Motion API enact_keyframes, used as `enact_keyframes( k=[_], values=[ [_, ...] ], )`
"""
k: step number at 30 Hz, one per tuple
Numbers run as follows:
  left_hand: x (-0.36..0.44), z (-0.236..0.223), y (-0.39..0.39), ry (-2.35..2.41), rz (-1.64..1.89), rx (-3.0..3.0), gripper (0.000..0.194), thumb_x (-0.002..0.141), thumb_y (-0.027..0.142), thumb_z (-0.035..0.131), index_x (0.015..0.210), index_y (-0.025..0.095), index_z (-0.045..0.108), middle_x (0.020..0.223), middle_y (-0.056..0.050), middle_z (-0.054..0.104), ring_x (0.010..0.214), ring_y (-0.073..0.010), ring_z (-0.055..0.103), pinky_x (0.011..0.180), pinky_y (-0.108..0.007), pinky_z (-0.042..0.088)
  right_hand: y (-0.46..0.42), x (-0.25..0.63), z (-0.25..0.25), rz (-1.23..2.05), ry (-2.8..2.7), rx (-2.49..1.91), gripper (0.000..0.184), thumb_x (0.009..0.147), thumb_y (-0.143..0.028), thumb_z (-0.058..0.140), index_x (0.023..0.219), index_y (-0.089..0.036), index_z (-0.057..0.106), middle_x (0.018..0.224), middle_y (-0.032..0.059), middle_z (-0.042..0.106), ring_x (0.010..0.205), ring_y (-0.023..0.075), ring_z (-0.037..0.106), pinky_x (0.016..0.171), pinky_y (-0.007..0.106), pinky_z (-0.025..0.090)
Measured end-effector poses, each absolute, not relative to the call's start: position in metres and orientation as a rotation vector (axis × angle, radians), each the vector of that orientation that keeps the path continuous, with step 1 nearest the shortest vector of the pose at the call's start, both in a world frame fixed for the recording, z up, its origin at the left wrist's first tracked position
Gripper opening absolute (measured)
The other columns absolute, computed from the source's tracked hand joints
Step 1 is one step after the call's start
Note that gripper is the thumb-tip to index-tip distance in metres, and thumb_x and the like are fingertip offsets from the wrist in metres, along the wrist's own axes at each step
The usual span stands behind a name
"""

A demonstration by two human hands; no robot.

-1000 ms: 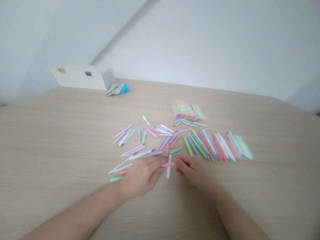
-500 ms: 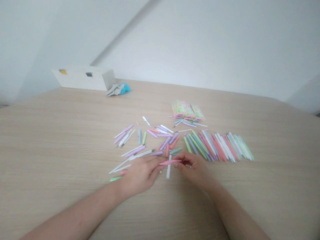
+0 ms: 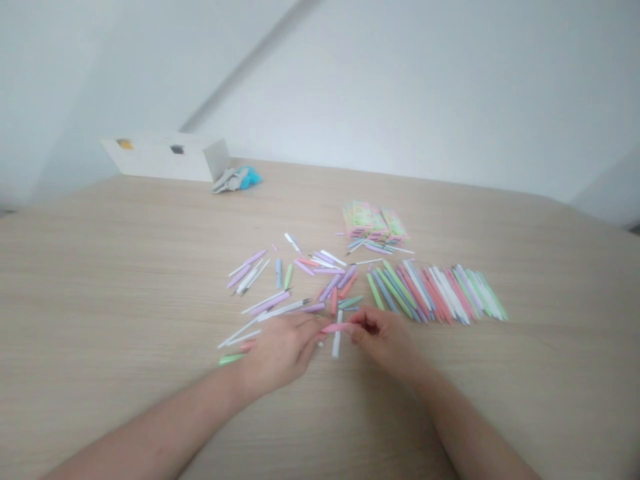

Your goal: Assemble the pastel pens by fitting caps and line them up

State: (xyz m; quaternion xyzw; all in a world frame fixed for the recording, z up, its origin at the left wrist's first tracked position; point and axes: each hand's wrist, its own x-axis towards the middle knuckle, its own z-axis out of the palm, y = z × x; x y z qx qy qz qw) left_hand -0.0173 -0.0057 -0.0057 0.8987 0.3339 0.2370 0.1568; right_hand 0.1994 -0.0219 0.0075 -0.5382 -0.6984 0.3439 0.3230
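A dense row of whole-looking pens (image 3: 440,293) lies slantwise on the desk (image 3: 320,427) to your right, while loose barrels (image 3: 271,303) and thin refills (image 3: 285,309) are scattered ahead and to your left, so by the look of it a good share is done and plenty is left. The pink pen (image 3: 335,328) is level between your hands, above a white piece (image 3: 337,343): your left hand (image 3: 283,343), palm down, pinches one end, and your right hand (image 3: 387,337), fingers curled, has its grip closed on the other.
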Motion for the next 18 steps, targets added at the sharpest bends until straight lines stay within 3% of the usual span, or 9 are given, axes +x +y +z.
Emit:
enact_keyframes(
  k=[11,18],
  values=[
    [-0.017,-0.004,-0.004,1.016,0.713,2.583,0.035,0.095,0.029,0.040,0.127,0.022,0.051,0.115,-0.007,0.064,0.102,-0.0209,0.058,0.088,-0.034,0.045,-0.018,0.201,0.007,0.938,-1.716,-1.365,0.019,0.083,-0.033,0.057,0.082,-0.015,0.065,0.064,-0.0012,0.059,0.058,0.0110,0.052,0.055,0.022,0.038],
    [-0.016,-0.004,0.003,1.209,0.867,2.280,0.031,0.096,0.029,0.036,0.114,0.020,0.059,0.098,-0.006,0.065,0.090,-0.0181,0.059,0.082,-0.030,0.045,-0.011,0.215,0.010,0.973,-1.513,-1.347,0.021,0.081,-0.035,0.058,0.087,-0.016,0.065,0.068,0.0008,0.065,0.060,0.0125,0.056,0.056,0.024,0.042]
  ],
)
